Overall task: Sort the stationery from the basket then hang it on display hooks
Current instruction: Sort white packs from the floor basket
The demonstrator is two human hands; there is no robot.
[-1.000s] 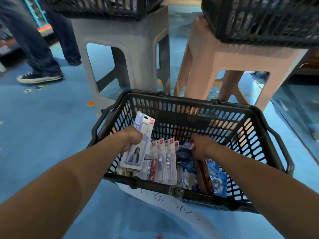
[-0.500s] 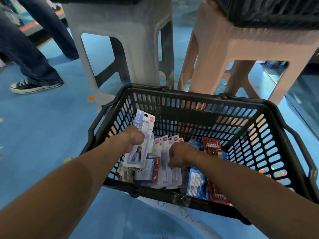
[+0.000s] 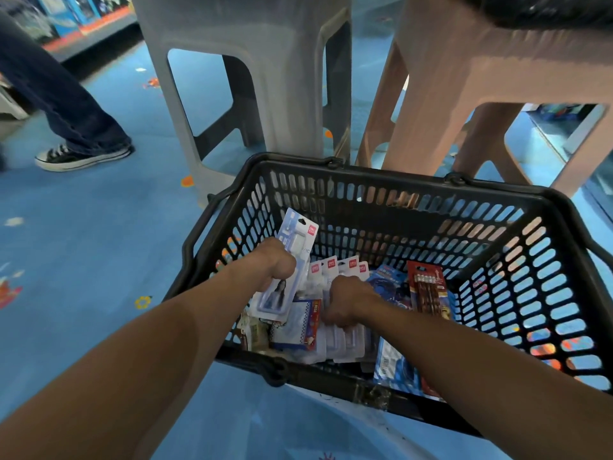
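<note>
Curled tight round a blister pack (image 3: 298, 234), the left hand (image 3: 273, 264) holds it tilted above the left end of the basket (image 3: 394, 172), the pack's hang-hole end pointing up and away and its printed end sticking out below the fist. Just to the right, the right hand (image 3: 346, 302) is down inside the basket, fingers curled over a row of white packs (image 3: 333, 267) and gripping them; the thumb is hidden. Under both hands lies a loose heap of stationery. Right of the white packs lie blue packs (image 3: 386, 282), then a red pencil pack (image 3: 428, 288) leaning toward the right wall. The basket sits on a blue floor (image 3: 83, 260). Behind it, from the left: another person's sneaker (image 3: 79, 157), a grey stool (image 3: 265, 78), a pink stool (image 3: 481, 78).
</note>
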